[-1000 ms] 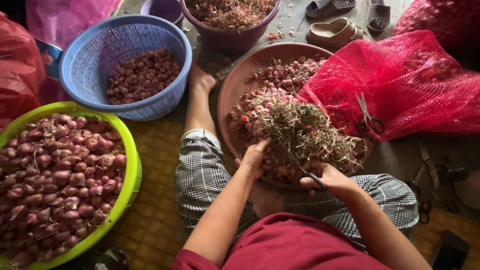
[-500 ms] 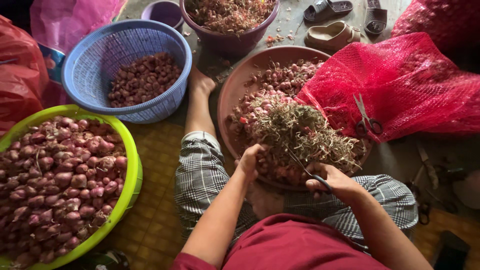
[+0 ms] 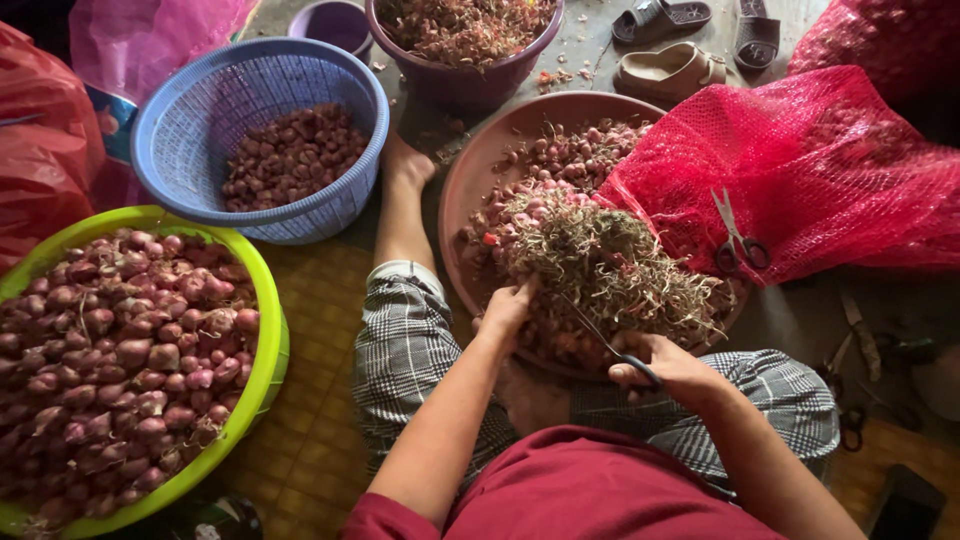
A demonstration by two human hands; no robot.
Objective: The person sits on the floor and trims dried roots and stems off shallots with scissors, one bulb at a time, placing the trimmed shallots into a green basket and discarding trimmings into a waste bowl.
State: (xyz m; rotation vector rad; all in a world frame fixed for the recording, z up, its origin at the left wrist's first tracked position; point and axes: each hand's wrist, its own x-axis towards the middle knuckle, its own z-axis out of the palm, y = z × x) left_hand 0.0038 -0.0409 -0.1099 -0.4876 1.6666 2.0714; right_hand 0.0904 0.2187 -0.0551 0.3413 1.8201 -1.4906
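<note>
My left hand (image 3: 506,309) grips a bunch of shallots with dry stalks (image 3: 600,265) over the round brown tray (image 3: 470,170). My right hand (image 3: 668,368) is closed on the black handles of scissors (image 3: 612,348), whose blades point up into the stalks. The tray holds loose shallots (image 3: 570,150) and a heap of dried tops. I sit on the floor with checked trousers, one bare foot (image 3: 405,160) stretched out beside the tray.
A green basin (image 3: 268,330) full of shallots lies at the left. A blue basket (image 3: 160,130) with smaller shallots stands behind it. A purple tub (image 3: 470,78) of peelings, sandals (image 3: 665,70), red mesh sacks (image 3: 800,170) and spare scissors (image 3: 738,238) lie beyond.
Both hands stay at the tray's near edge; the left hand has shifted slightly on the bunch and the scissors have worked a little further into the stalks.
</note>
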